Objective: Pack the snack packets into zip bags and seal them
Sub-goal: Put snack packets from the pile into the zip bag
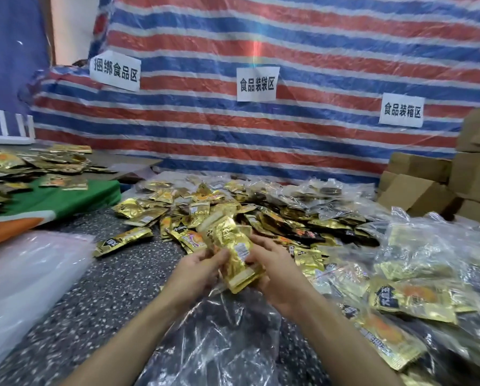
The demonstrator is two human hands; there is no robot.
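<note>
1. At the centre of the view, a stack (233, 254) of gold snack packets is held between both hands, just above the floor (116, 280), with its far end tilted up and away from the person.
2. The left hand (198, 270) is curled round the stack's left edge, and the packets are pinched between thumb and fingers.
3. The right hand (277, 274) is closed on the right edge in the same way, beside a small white label on the top packet.
4. A clear zip bag (219, 335) is spread on the floor directly under the hands and forearms; whether its mouth is open cannot be told.
5. A loose pile (233, 207) of gold packets is heaped on the floor just beyond the stack and is spread towards the right.
6. Filled bags (428, 274), clear and crinkled with gold packets inside, are piled at the right, near the right forearm.
7. Empty bags (30, 280) are stacked flat at the left, well apart from the hands.
8. A green and orange cloth (60, 200) is laid at the far left, and more packets are scattered on it.
9. Cardboard boxes (428, 176) are stacked at the right edge, behind the filled bags.
10. A red, white and blue striped tarp (261, 37) is hung across the back, and three white paper signs (257, 84) with Chinese characters are fixed to it.
</note>
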